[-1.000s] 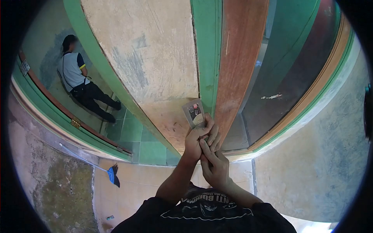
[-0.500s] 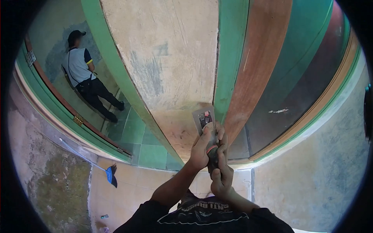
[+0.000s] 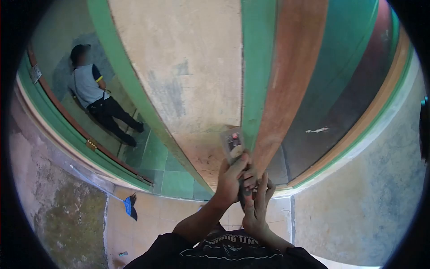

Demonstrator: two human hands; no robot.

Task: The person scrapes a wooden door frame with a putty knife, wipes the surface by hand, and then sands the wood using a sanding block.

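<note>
A putty knife (image 3: 232, 142) with a flat metal blade, a label on it and a dark handle points up at the lower part of the wall strip (image 3: 197, 89). My left hand (image 3: 231, 179) is closed around its upper handle and blade base, the thumb lying along it. Beside the lower handle, my right hand (image 3: 257, 213) has its fingers stretched upward and loosened, the thumb close to the handle's end. Whether the blade edge touches the wall cannot be made out. Scuffs and a grey patch mark the wall strip above the blade.
A green frame (image 3: 255, 67) and a brown door edge (image 3: 295, 67) stand right of the wall strip. Through the left doorway, a person (image 3: 96, 96) stands on green tiles (image 3: 174, 181). A blue broom (image 3: 128, 206) lies on the floor at left.
My right hand has loosened from the handle, its fingers straightening and moving slightly right. My left hand now wraps further round the knife. The view has shifted slightly.
</note>
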